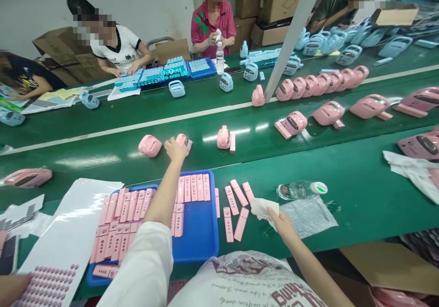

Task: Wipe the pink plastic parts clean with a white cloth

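In the head view, the left hand (176, 150) is laid over a small rounded pink plastic casing with a dark panel (186, 142), which is stood on the glossy green belt (202, 154). The casing is partly covered by the hand — whether the left grip is closed around it cannot be told. In the right grip, a folded white cloth (265, 208) is pinched between thumb and fingers of the right hand (284, 221), above the green surface (363, 183).

The casing could be tipped or let slip if it were lifted by its smooth shell with a shallow hold. The plain pink casing (150, 146) just to its left might be knocked by a wide sweep. Near the cloth, the loose slim pink plastic bars (228, 224) could be dragged out of place by a trailing corner — and the clear plastic bottle (291, 190), laid on its side, could be rolled by a nudge from the right forearm.
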`<control>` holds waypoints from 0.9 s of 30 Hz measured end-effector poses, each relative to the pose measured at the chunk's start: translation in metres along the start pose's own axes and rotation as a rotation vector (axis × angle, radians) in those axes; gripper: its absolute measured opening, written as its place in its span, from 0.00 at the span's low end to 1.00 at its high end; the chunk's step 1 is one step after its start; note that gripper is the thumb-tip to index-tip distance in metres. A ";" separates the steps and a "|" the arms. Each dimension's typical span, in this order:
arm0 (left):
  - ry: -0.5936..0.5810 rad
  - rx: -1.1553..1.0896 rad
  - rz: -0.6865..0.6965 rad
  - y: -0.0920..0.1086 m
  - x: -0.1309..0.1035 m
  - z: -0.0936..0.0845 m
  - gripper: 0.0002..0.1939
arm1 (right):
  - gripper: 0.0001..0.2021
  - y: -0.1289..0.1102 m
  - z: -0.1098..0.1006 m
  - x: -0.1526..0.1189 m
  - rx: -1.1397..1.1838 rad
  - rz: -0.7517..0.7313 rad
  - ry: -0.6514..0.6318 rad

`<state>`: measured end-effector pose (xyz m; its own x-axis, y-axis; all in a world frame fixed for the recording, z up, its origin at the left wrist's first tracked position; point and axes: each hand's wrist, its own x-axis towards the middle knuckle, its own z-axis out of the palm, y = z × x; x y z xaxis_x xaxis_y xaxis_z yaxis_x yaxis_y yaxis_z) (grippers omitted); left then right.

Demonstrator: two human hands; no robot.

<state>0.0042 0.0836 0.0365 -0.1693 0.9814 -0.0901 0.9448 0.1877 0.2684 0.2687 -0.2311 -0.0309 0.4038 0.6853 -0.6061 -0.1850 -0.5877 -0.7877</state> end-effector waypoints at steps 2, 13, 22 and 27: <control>-0.067 0.009 0.215 0.016 -0.035 0.013 0.21 | 0.28 -0.002 0.004 0.003 0.013 0.004 -0.003; -0.453 0.155 0.805 0.052 -0.137 0.083 0.17 | 0.30 -0.010 0.003 0.002 0.044 -0.070 -0.056; -0.267 0.359 0.369 -0.013 -0.052 0.050 0.18 | 0.27 -0.002 -0.007 -0.003 0.114 0.075 -0.006; -0.077 0.351 0.222 -0.020 -0.026 0.048 0.21 | 0.28 -0.011 0.007 -0.003 0.142 0.101 -0.072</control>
<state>0.0028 0.0527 -0.0132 0.0584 0.9882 -0.1417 0.9964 -0.0664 -0.0520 0.2633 -0.2239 -0.0212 0.3127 0.6575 -0.6855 -0.3483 -0.5920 -0.7268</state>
